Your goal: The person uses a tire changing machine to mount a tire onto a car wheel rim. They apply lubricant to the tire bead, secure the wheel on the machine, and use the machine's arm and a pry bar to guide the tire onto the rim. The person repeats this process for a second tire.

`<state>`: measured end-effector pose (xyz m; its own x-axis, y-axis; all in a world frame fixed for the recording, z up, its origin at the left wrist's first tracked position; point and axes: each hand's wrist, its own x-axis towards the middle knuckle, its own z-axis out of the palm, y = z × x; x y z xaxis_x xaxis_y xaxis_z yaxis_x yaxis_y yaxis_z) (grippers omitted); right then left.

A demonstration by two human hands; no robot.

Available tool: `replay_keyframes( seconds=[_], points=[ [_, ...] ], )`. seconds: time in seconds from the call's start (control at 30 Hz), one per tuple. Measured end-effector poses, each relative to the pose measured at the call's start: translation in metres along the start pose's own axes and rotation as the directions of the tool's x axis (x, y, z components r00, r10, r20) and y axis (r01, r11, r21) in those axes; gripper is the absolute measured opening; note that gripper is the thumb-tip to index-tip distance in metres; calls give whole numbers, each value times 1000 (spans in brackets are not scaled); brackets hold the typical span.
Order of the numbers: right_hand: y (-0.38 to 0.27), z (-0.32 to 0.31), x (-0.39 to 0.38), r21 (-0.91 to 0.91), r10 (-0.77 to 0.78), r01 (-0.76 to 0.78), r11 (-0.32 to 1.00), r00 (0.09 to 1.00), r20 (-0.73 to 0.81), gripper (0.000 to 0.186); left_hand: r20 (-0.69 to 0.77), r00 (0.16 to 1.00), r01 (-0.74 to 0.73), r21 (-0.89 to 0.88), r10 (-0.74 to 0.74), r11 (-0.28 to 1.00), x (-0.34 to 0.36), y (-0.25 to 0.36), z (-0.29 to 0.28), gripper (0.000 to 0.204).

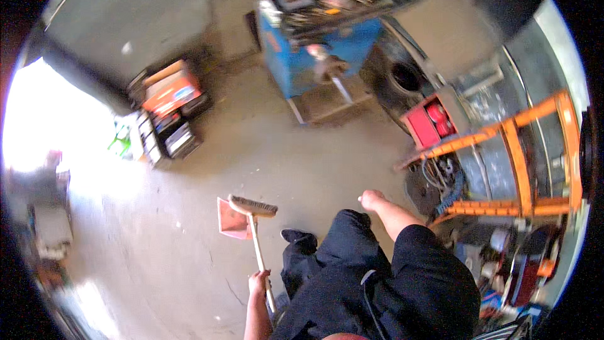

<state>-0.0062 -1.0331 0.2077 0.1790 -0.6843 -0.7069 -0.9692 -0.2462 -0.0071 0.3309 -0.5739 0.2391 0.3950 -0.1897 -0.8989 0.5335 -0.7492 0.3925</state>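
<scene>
My left hand is closed round the pale handle of a broom. The broom's dark-bristled head points up and away from me, in front of my legs. Behind it shows a pinkish-red dustpan, partly covered by the broom head; whether my left hand also grips it I cannot tell. My right hand is held out ahead of my right knee with its fingers curled. A small pale spot shows at its fingertips, too small to name.
A blue workbench with a vise and cluttered top stands ahead. Boxes, one of them an orange carton, sit on the left. To the right are a red box, a tire, an orange metal frame and heaped clutter.
</scene>
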Motion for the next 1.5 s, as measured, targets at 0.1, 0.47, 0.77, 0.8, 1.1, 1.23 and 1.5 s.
replay_keyframes(
  seconds=[0.1, 0.47, 0.77, 0.8, 1.1, 1.23, 1.5],
  points=[
    [-81, -14, 42, 402, -8, -65, 913, 984, 179, 28, -41, 999, -22, -68, 19, 997, 12, -13, -40, 29],
    [-509, -14, 105, -60, -605, 648, 760, 737, 300, 25, -211, 967, 32, -466, -146, 884, 146, -80, -154, 33],
    [-836, 2, 203, -614, -544, 788, -45, 496, 677, 30, -219, 923, -65, -899, -317, 433, 162, -82, -277, 21],
    [-881, 3, 203, -635, -540, 751, -180, 464, 702, 31, -47, 891, 47, -980, -451, 195, 173, -75, -303, 24],
    [-1285, 59, 107, -213, -613, 802, 558, 571, 546, 20, -162, 869, -135, -987, -468, 90, 260, -112, -497, 29],
    [-1380, 117, 71, 23, -571, 627, 779, 694, 438, 15, -33, 922, -53, -998, -387, -42, 306, -108, -653, 26],
    [-1556, 257, 39, -395, -162, 507, 766, 747, 645, 22, 103, 907, 60, -991, -409, -118, 340, -146, -955, 37]
  ],
)
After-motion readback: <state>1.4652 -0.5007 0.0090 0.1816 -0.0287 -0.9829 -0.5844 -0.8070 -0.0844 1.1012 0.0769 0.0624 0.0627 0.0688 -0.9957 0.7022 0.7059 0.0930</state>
